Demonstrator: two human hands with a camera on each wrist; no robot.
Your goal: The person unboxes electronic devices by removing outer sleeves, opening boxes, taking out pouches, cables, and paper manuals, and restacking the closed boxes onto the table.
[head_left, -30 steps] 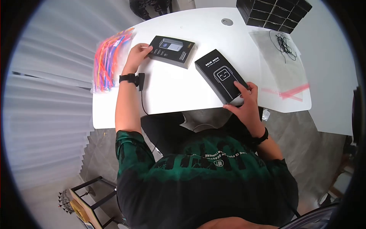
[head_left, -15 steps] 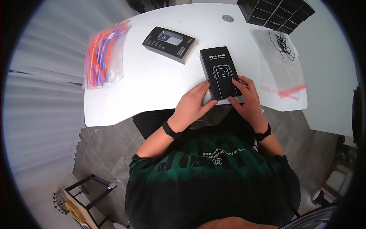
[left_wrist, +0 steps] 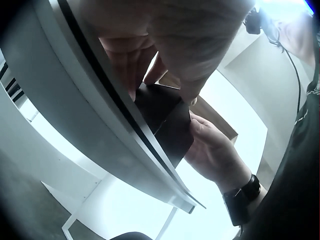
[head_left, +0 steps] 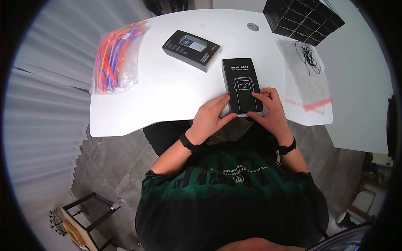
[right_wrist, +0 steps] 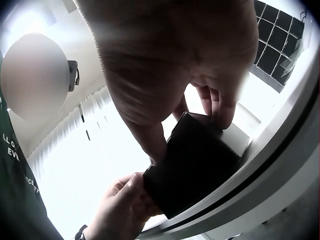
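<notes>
A black box with a line-drawn smiling face [head_left: 244, 85] lies flat at the table's near edge in the head view, its long sides pointing away from the body. My left hand [head_left: 208, 119] holds it by the left side, fingers along that side and thumb at the near end. On the other side my right hand [head_left: 273, 112] grips the near right corner, a finger on the lid and the thumb at the near end. Both wrist views show the dark box end [left_wrist: 167, 117] between the two hands. A second black box picturing a grey device [head_left: 191, 49] lies farther back, untouched.
A plastic bag of bright coloured strips [head_left: 115, 60] is at the left of the white table [head_left: 167, 94]. Clear bags with pink seals [head_left: 307, 79] lie at the right, a tangled black cord [head_left: 309, 56] on them. Stacked black boxes [head_left: 299, 21] stand at the back right.
My left hand has left the second box and come to the left side of the smiling-face box. That box has turned from slanted to nearly straight; my right hand stays at its near right corner.
</notes>
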